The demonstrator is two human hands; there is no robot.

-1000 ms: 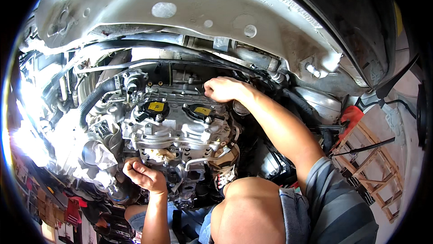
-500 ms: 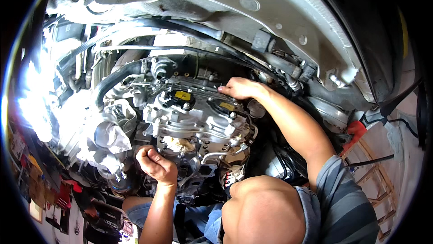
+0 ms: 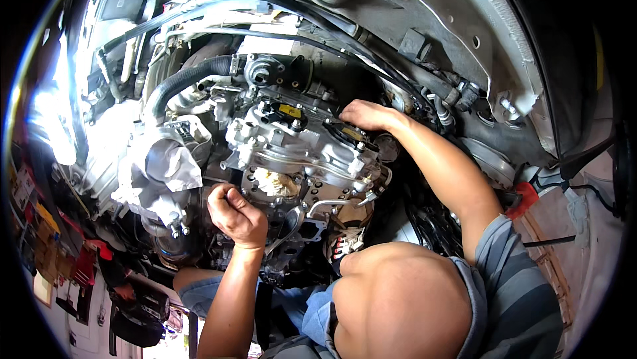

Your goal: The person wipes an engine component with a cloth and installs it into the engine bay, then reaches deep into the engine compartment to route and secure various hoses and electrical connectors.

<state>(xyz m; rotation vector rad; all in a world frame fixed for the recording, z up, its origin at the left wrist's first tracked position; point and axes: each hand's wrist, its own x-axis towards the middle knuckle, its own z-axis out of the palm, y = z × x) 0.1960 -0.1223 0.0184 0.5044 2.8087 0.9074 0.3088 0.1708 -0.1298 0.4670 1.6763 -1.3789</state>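
An open engine bay holds an engine with a silver valve cover [image 3: 305, 150] bearing two black fittings with yellow labels. My right hand [image 3: 365, 115] reaches to the cover's back right, fingers curled in at its edge, their tips partly hidden. My left hand [image 3: 235, 216] is closed at the engine's front left, below the cover; what it grips is hidden. Beside it are a pale crumpled wad [image 3: 275, 183] in an opening and white material [image 3: 180, 172] over a part on the left. A thick corrugated hose [image 3: 174, 87] arches behind.
My bare knee [image 3: 405, 306] rises at the bottom. Above stretch grey body panels [image 3: 497, 47] and black hoses [image 3: 312, 14]. A bright glare fills the left. At lower left are red items and clutter [image 3: 86, 269]; at right, a red object [image 3: 524, 200] and wooden ladder [image 3: 544, 259].
The view has tilted and shifted, so the engine sits higher and further right. Both hands stay near the same parts, still with fingers curled.
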